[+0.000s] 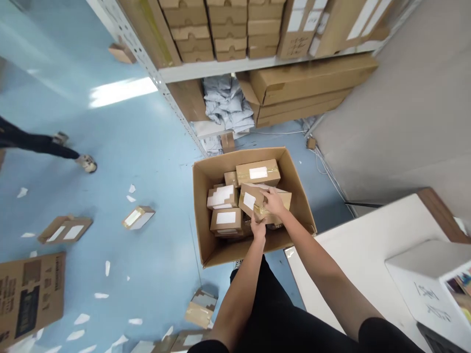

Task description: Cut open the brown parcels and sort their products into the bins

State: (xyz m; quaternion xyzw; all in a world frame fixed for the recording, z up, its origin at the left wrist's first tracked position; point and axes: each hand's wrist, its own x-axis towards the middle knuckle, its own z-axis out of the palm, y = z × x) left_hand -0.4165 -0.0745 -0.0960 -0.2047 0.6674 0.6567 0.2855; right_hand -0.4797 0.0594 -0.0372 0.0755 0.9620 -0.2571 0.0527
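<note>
A large open cardboard box [206,215] stands on the blue floor in front of me, holding several small taped brown parcels with white labels. My right hand [274,202] lies closed over the top of one labelled parcel [252,200] inside the box. My left hand [258,229] grips the same parcel from its near lower edge. Other parcels [225,219] lie beside it, and one more [257,173] rests at the far side of the box.
A metal shelf rack [221,71] with stacked cartons and grey bags stands behind the box. Loose parcels [138,217], flattened cardboard [31,294] and paper scraps litter the floor. Another person's legs [47,144] are at left. A white table [360,255] is at right.
</note>
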